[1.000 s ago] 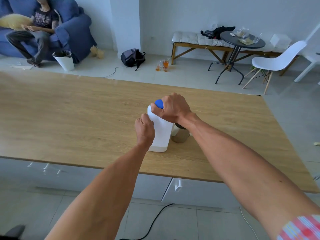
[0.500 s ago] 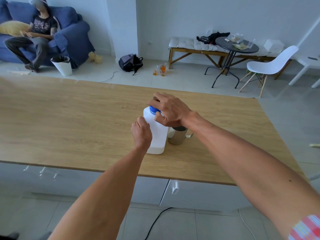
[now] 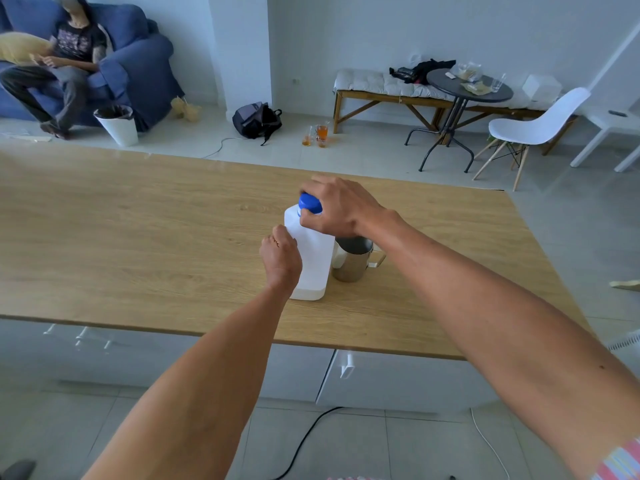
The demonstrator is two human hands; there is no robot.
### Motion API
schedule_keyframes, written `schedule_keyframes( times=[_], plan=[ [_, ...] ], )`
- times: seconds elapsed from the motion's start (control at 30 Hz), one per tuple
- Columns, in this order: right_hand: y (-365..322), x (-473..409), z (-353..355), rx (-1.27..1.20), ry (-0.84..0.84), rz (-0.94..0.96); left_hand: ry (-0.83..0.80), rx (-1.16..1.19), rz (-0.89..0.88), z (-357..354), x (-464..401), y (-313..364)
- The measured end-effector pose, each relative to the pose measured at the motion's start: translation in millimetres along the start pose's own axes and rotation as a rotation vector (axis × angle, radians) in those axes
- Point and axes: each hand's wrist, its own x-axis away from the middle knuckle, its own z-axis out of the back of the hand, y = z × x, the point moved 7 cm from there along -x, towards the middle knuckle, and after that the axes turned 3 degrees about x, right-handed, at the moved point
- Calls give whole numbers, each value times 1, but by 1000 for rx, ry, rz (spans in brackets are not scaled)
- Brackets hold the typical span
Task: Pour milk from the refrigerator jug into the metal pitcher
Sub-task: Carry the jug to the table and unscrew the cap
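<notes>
A white plastic milk jug [image 3: 313, 258] stands upright on the wooden table [image 3: 138, 237], near its front edge. Its blue cap [image 3: 309, 203] sits on top. My right hand [image 3: 341, 207] reaches over the jug and grips the blue cap with thumb and fingers. My left hand [image 3: 281, 258] grips the jug's left side at mid height. The metal pitcher [image 3: 353, 259] stands just right of the jug, touching or nearly touching it, its handle pointing right. My right wrist hides part of the pitcher's rim.
Beyond the table's far edge lie a backpack [image 3: 257, 121], glasses on the floor [image 3: 317, 135], a white bin [image 3: 117, 124], a round black table [image 3: 464, 98] and a white chair [image 3: 533, 126]. A person sits on the blue sofa [image 3: 131, 64]. White cabinets [image 3: 381, 379] stand under the table.
My right hand has shifted on the blue cap, its fingers turning round it, so more of the cap shows now. The jug, the pitcher and my left hand stay where they were.
</notes>
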Motion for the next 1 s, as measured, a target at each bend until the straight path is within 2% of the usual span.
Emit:
schedule_keyframes(
  times=[0.13, 0.3, 0.37, 0.57, 0.67, 0.83, 1.0],
  plan=[
    [18, 8, 14, -282, 116, -126, -1, -39, -11, 1, -1, 1],
    [55, 59, -2, -838, 478, -577, 10, -49, 4, 3, 3, 3],
    [62, 88, -29, -908, 502, -723, 2, -35, 0, 3, 4, 3],
    [55, 157, -104, -870, 399, -962, -13, -22, -1, 1, 1, -2],
    [50, 174, -129, -776, 346, -962, -3, -33, -19, 0, -1, -2],
    [51, 189, -173, -621, 160, -1019, -3, -19, -25, -1, -6, -6],
    [50, 197, -188, -393, 20, -1007, 6, 8, -25, -2, -8, -9]
  ],
)
